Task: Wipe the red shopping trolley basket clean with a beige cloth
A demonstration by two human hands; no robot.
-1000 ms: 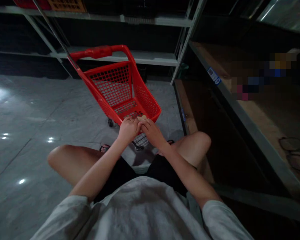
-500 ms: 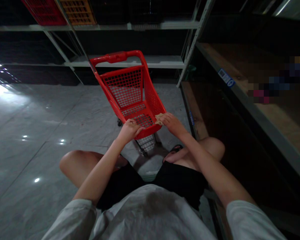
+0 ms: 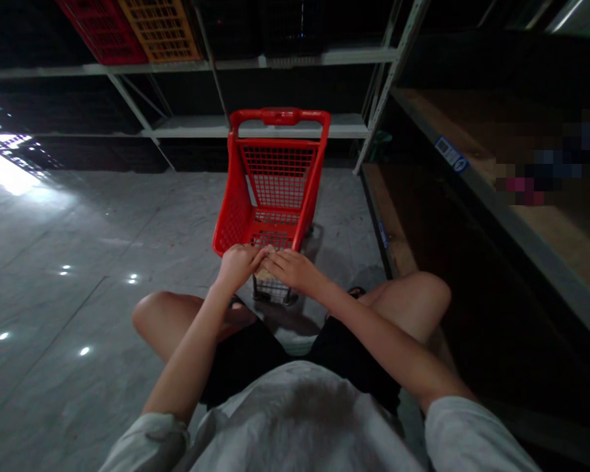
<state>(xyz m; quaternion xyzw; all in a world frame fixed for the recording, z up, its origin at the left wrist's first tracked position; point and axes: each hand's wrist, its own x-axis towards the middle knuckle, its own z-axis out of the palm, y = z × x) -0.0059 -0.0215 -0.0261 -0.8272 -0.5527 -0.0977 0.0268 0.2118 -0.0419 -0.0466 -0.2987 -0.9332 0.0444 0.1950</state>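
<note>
Though barely visible, cloth [image 3: 264, 273] under right hand [image 3: 295, 269].

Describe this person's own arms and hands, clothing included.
The left hand and right hand are ungloved; a left finger may carry a thin ring. Both forearms are bare, no watch visible. The short sleeves look loose and light grey.

Dim scene: white glare at far left, bright spots on the glossy grey floor [image 3: 108, 314], deep shadow beneath the brown wooden shelf [image 3: 565, 242], pixelated blocks [image 3: 553, 160] at right.
</note>
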